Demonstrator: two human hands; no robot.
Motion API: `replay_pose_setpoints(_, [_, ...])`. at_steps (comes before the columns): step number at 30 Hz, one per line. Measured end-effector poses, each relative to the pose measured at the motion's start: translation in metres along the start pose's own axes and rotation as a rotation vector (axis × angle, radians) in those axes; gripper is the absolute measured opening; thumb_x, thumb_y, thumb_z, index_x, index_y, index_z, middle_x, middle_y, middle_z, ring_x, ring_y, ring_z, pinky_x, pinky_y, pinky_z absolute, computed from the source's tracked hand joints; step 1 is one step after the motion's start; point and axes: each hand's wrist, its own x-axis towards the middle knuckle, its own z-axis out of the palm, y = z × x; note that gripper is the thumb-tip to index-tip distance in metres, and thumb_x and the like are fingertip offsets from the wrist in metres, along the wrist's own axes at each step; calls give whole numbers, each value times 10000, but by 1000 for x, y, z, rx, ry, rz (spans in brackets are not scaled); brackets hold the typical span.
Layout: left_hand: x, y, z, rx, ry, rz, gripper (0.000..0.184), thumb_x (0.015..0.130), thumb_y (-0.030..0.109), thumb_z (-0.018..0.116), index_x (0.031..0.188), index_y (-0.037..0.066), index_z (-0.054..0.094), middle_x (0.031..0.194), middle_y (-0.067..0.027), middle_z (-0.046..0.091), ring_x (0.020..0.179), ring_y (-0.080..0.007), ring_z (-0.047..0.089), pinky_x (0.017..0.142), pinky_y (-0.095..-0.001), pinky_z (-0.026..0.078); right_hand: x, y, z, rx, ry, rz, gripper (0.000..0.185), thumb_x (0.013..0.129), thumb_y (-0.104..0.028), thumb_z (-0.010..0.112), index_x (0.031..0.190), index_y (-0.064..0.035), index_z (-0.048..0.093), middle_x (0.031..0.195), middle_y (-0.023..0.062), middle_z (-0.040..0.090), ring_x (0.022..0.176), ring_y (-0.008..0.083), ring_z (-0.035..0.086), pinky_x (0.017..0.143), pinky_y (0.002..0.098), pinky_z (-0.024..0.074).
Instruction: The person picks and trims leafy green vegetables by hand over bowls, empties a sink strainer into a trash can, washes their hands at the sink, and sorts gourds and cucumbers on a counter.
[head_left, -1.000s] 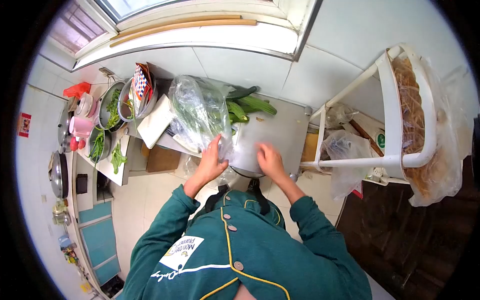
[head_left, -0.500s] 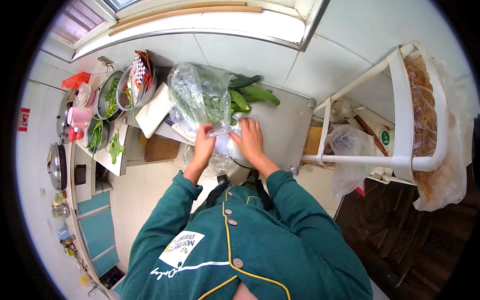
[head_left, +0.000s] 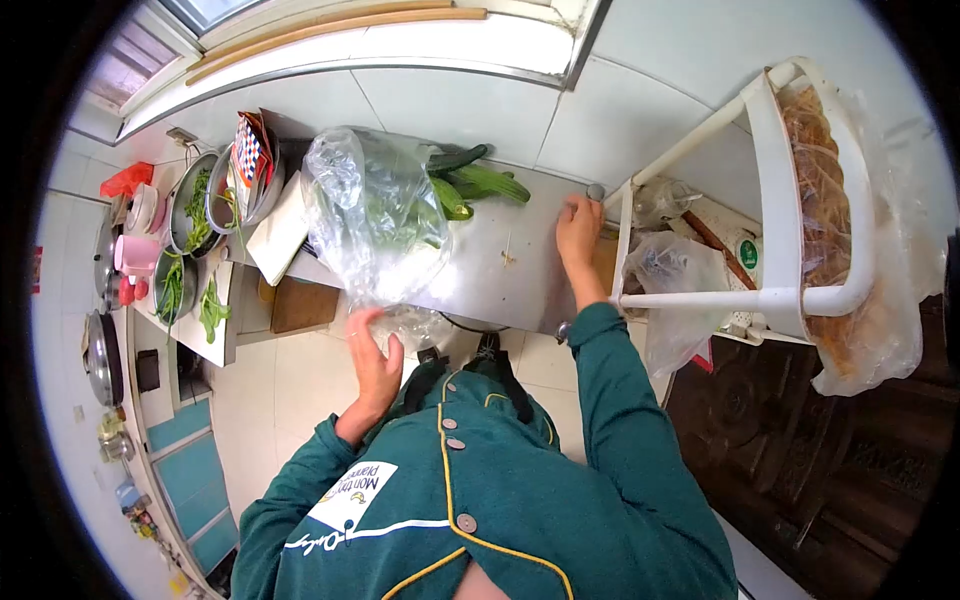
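My left hand [head_left: 372, 368] is raised in front of the table, fingers and thumb apart, holding nothing. It is just below the loose lower edge of a large clear plastic bag [head_left: 345, 190], and I cannot tell whether they touch. Green vegetables show through the bag. Beside it on the metal table [head_left: 510, 270] lie a dark cucumber [head_left: 458, 158] and lighter green gourds [head_left: 492, 184]. At the table's far right corner my right hand [head_left: 580, 238] has its fingers curled beside a round grey knob [head_left: 595, 191]. What those fingers hold, if anything, is hidden.
A white rack [head_left: 735, 300] with plastic bags stands to the right. At left are bowls of greens [head_left: 173, 285], a pink mug [head_left: 136, 255] and leafy greens [head_left: 213, 310] on a white counter. Small scraps [head_left: 508, 258] lie on the metal table.
Both hands have come away from the bag's edge. My right hand has moved right to the table corner, my left back toward my body. The bag now hangs loosely over the front edge.
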Motion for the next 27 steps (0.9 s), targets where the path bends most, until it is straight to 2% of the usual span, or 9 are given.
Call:
replay_pose_setpoints(1, [-5, -5, 4, -323, -233, -234, 281, 765, -8, 503, 1045, -8, 474, 882, -82, 508, 799, -225, 505, 749, -286, 411, 0, 3, 5, -29, -11, 3, 160, 758, -128, 574, 891, -40, 574, 934, 156, 528, 913, 342, 482, 786, 427, 402])
replay_pose_setpoints(4, [3, -18, 29, -968, -894, -1164, 308, 883, 173, 407, 1083, -49, 480, 1020, -136, 564, 959, -259, 554, 826, -327, 460, -16, -15, 13, 8, -135, 76, 168, 763, -159, 587, 883, -44, 572, 933, 153, 525, 911, 340, 484, 781, 430, 406])
replay_pose_setpoints(7, [4, -39, 77, -1295, -900, -1377, 378, 907, 216, 315, 1111, -70, 457, 1114, -208, 522, 1049, -306, 519, 895, -376, 449, -56, -64, 8, 46, -360, 65, 140, 761, -153, 580, 850, -47, 561, 909, 155, 517, 891, 335, 490, 750, 433, 429])
replay_pose_setpoints(11, [9, -41, 110, -1496, -779, -1452, 414, 916, 220, 269, 1121, -97, 438, 1109, -244, 509, 1063, -367, 495, 930, -405, 419, -131, -105, 3, 82, -443, -28, 91, 749, -76, 553, 836, -65, 531, 842, 138, 498, 805, 336, 513, 691, 423, 447])
replay_pose_setpoints(15, [3, -46, 108, -1700, -931, -1321, 335, 892, 213, 331, 972, -64, 502, 978, -198, 572, 1006, -329, 528, 905, -398, 424, -194, -145, -11, 147, -503, -40, 98, 754, -79, 517, 845, -43, 521, 848, 137, 509, 836, 318, 522, 708, 397, 451])
replay_pose_setpoints(18, [3, -53, 94, -1598, -1059, -1393, 268, 875, 200, 375, 892, -27, 517, 929, -178, 576, 941, -306, 545, 883, -379, 428, -219, -178, -33, 166, -384, 44, 136, 746, -67, 501, 877, -32, 516, 868, 135, 525, 856, 305, 531, 728, 379, 456])
replay_pose_setpoints(21, [-16, -49, 87, -1302, -1447, -1272, 231, 884, 207, 408, 856, 17, 536, 880, -122, 586, 867, -243, 558, 816, -346, 452, -263, -192, -59, 90, -207, 185, 176, 738, -54, 499, 909, -19, 519, 890, 132, 536, 878, 295, 537, 763, 359, 458])
replay_pose_setpoints(23, [-35, -47, 90, -1150, -1588, -1218, 226, 897, 222, 422, 840, 43, 546, 851, -77, 590, 820, -200, 562, 758, -323, 467, -288, -197, -74, 19, -292, 259, 181, 755, -79, 472, 912, -13, 533, 943, 118, 535, 942, 279, 526, 831, 346, 446])
replay_pose_setpoints(27, [-67, -35, 84, -938, -1845, -1121, 230, 916, 250, 431, 894, 53, 546, 841, -49, 587, 792, -182, 564, 705, -304, 472, -330, -223, -115, 16, 13, 315, 193, 703, -81, 592, 888, -34, 564, 1009, 133, 521, 1007, 281, 500, 913, 356, 396])
